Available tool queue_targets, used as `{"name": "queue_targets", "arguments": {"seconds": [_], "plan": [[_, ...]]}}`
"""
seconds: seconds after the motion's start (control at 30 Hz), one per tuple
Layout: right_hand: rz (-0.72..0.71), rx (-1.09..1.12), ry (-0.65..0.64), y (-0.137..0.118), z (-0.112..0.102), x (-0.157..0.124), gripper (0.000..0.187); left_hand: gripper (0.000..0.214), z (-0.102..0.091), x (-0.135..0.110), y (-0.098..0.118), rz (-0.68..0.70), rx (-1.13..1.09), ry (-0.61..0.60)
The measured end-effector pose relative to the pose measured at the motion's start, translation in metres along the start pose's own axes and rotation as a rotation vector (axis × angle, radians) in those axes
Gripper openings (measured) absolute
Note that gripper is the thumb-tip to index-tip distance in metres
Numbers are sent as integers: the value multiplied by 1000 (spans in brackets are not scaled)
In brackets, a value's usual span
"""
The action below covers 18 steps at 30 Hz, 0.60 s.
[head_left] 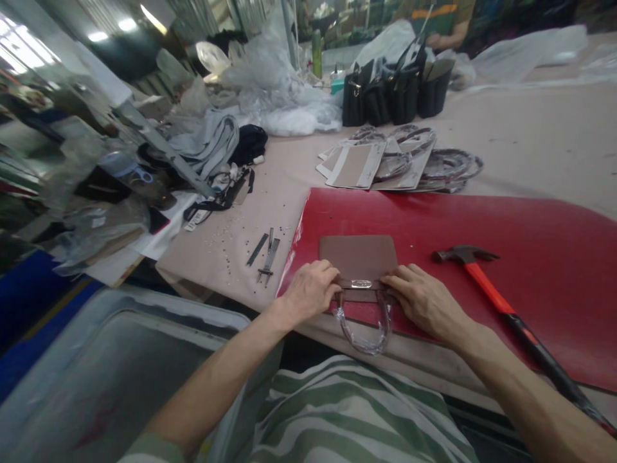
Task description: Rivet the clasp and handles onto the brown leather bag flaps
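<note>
Fingers [331,270] of the left hand [311,289] clamp the near left edge of a flat, brown, rectangular panel [358,254]; the right hand [424,299] clamps its near right edge. Between them sits a shiny metal plate [361,283]. From the panel, on a glossy red sheet [544,257] over the beige worktop [284,167], a plastic-wrapped loop handle [369,350] extends toward six o'clock; a claw hammer [491,287] lies at three.

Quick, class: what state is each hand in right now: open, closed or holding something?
Left hand: closed, holding the brown piece at its left edge.
Right hand: closed, holding the same piece at its right edge.
</note>
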State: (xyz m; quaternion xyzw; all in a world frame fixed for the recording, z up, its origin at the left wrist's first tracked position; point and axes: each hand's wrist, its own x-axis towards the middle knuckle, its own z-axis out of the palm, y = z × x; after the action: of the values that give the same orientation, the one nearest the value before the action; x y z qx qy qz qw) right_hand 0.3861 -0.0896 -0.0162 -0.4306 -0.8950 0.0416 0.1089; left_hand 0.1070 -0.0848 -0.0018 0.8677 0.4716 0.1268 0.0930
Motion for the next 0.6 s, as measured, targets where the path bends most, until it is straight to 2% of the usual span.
{"name": "queue_targets", "arguments": {"seconds": [0.1, 0.2, 0.37, 0.6], "plan": [[-72, -80, -27, -2, -2, 1, 33, 7, 8, 4, 8, 106, 124, -99], [-108, -155, -51, -6, -2, 0, 34, 13, 12, 2, 9, 199, 220, -132], [-89, -145, -44, -7, 2, -5, 33, 19, 22, -8, -4, 255, 195, -62], [-119, 75, 122, 4, 15, -13, 31, 33, 34, -20, -37, 347, -72, 69]]}}
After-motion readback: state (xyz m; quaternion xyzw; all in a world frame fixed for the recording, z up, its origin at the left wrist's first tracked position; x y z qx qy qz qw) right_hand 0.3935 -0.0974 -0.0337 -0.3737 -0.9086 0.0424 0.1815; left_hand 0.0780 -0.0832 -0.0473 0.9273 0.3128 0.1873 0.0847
